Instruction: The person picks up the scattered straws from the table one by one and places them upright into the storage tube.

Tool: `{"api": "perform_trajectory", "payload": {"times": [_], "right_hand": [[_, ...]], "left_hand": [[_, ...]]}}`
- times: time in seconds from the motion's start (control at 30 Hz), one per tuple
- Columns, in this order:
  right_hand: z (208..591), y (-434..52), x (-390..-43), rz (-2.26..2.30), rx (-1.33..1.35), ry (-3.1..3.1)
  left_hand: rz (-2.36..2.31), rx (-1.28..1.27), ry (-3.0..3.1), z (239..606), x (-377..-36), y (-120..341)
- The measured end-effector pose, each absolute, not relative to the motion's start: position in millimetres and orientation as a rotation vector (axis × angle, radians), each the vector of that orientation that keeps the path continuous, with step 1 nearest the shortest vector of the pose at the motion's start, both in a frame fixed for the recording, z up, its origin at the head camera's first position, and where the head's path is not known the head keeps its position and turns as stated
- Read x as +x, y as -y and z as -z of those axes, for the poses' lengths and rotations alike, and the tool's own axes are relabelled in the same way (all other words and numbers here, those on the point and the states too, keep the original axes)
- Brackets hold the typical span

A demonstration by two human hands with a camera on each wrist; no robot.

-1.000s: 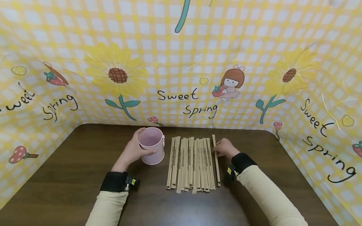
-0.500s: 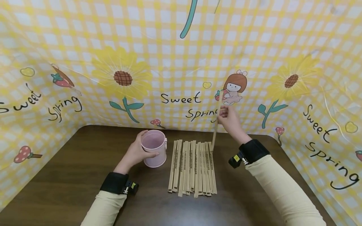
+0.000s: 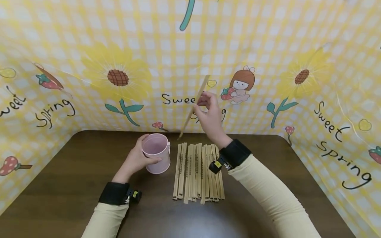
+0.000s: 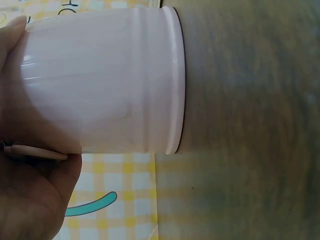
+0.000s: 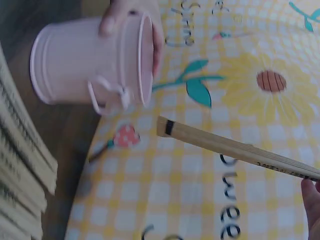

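Observation:
A small pink bucket [image 3: 160, 162] with a side handle [image 5: 107, 95] stands upright on the table. My left hand [image 3: 137, 160] holds it from the left, fingers behind and thumb across its front. My right hand [image 3: 212, 119] pinches a long, slim stick in brown paper [image 3: 189, 115] between thumb and fingers. This stick slants in the air, with its lower end beyond the row and right of the bucket. In the right wrist view, a black band marks the free end of the paper-wrapped stick [image 5: 215, 143]. Several similar sticks [image 3: 197, 175] lie side by side right of the bucket.
The dark wooden table [image 3: 143, 218] has rounded far corners. A yellow checked cloth [image 3: 178, 59] with printed flowers and lettering rises behind it and along both sides. Each wrist wears a black band [image 3: 114, 193] with a small camera.
My right hand has picked up the rightmost stick, raised it and carried it left over the row, tilting it. My left hand keeps hold of the bucket.

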State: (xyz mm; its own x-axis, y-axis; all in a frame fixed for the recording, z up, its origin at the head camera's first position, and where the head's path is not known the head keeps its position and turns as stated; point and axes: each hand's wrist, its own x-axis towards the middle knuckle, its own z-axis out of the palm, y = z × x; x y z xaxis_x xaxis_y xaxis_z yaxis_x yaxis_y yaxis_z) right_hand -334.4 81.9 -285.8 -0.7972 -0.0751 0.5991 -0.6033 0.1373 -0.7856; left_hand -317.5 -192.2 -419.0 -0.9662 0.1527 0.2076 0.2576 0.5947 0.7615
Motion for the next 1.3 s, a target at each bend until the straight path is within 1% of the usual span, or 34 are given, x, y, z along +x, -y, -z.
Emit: {"api": "perform_trajectory", "payload": {"times": [0.17,0.33,0.6,0.83,1.3], "right_hand": [[281,-61,-339,-1.686,0.753,1.935],[288,-49,-343,-1.736,0.774,1.911],[315,-36,-352,-1.678,0.735,2.103],[338,-26,-358,-1.591,0.767,2.237],[375,-17,-353,-1.612,0.731,2.432]], "left_hand": [[1.311,-0.378,2.672,405,-328,193],[1.331,-0.39,2.691,401,-331,190],[1.346,-0.397,2.693,402,-332,189],[1.359,-0.374,2.692,404,-330,192],[1.373,-0.345,2.707,421,-321,195]]}}
